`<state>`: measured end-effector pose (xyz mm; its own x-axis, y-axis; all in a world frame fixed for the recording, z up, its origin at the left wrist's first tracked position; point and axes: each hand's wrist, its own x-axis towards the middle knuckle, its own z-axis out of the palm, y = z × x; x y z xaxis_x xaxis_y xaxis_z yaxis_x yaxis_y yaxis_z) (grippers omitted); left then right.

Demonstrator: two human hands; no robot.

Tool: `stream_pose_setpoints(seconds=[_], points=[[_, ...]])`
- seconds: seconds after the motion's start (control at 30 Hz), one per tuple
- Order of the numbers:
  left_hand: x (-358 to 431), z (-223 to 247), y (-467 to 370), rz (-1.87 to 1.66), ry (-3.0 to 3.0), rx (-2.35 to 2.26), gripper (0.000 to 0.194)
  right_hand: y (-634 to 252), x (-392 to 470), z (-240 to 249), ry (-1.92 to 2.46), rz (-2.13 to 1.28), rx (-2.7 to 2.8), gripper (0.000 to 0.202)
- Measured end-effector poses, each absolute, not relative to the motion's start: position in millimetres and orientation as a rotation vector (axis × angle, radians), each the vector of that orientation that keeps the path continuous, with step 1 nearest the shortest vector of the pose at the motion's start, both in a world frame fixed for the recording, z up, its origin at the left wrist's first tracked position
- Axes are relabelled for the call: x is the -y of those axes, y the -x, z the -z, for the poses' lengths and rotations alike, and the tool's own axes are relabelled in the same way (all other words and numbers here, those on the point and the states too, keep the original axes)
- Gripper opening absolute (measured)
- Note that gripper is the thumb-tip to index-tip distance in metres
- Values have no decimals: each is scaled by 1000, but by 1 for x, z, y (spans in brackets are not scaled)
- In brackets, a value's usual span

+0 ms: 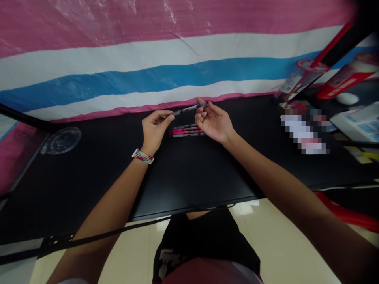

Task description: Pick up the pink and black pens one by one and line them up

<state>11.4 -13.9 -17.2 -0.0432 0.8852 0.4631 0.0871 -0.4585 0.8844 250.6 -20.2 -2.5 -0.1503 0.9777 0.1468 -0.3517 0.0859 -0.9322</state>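
A slim pen [188, 109] with a grey and pale barrel is held level above the black table. My left hand [156, 128] pinches its left end between thumb and fingers, and a patterned band circles that wrist. At the other end, my right hand [215, 121] has its palm turned up, with thumb and fingertips closed around the pen's tip. Just below the held pen, several pens [186, 131] with pink, red and grey barrels lie side by side on the table. My right hand's fingers partly cover their right ends.
A clear plastic lid [62, 140] lies at the left on the black table [189, 177]. Toward the right stand a clear cup [299, 77] with a red straw and a red-and-white bottle [345, 81]. Papers [361, 122] sit nearby. A striped sheet [177, 47] hangs behind the table.
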Motion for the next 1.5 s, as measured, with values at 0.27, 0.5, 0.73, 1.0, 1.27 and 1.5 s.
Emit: stream_pose_setpoints(seconds=[0.27, 0.5, 0.73, 1.0, 1.27, 1.5], points=[[20, 11, -13, -1539, -1635, -1052, 25, -250, 19, 7, 765, -1459, 981, 40], [19, 13, -9, -1447, -1781, -1092, 36, -239, 24, 11, 744, -1389, 993, 37], [18, 12, -6, -1369, -1847, -1166, 47, -242, 27, 8, 714, -1384, 1070, 33], [17, 12, -6, -1445, -1903, -1125, 13, -241, 26, 10, 755, -1436, 977, 27], [16, 16, -7, -1469, -1853, -1113, 21, -247, 30, -3, 744, -1652, 796, 26], [20, 14, -9, -1447, -1899, -1108, 17, -248, 25, 2, 770, -1647, 687, 22]])
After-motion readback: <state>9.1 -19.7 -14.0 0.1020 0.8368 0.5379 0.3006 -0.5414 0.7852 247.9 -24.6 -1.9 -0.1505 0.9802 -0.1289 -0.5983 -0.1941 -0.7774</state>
